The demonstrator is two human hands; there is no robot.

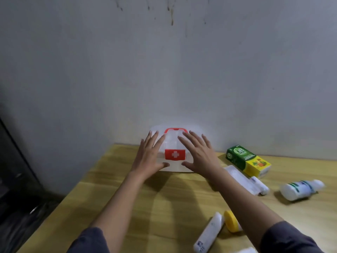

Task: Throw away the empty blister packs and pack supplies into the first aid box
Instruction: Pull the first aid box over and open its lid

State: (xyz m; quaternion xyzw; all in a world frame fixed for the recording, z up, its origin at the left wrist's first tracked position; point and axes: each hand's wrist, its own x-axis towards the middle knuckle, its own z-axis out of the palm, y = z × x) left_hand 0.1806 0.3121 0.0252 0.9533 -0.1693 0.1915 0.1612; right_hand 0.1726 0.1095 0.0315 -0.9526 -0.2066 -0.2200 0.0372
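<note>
A white first aid box (174,143) with a red handle and a red cross latch stands at the back of the wooden table, against the wall, its lid down. My left hand (150,156) lies flat on its left side, fingers spread. My right hand (198,152) lies flat on its right side, fingers spread too. Neither hand holds anything. To the right lie a green and yellow carton (248,160), a white flat pack (242,178), a small white tube (259,185) and a white bottle (300,189). Near my right forearm lie a long white tube (209,232) and a yellow-capped item (230,220).
The wooden table (145,207) ends at a left edge running diagonally toward me. Beyond it on the left is a dark area with black plastic (21,207). A grey wall (164,70) stands right behind the box. A white object (246,251) shows at the bottom edge.
</note>
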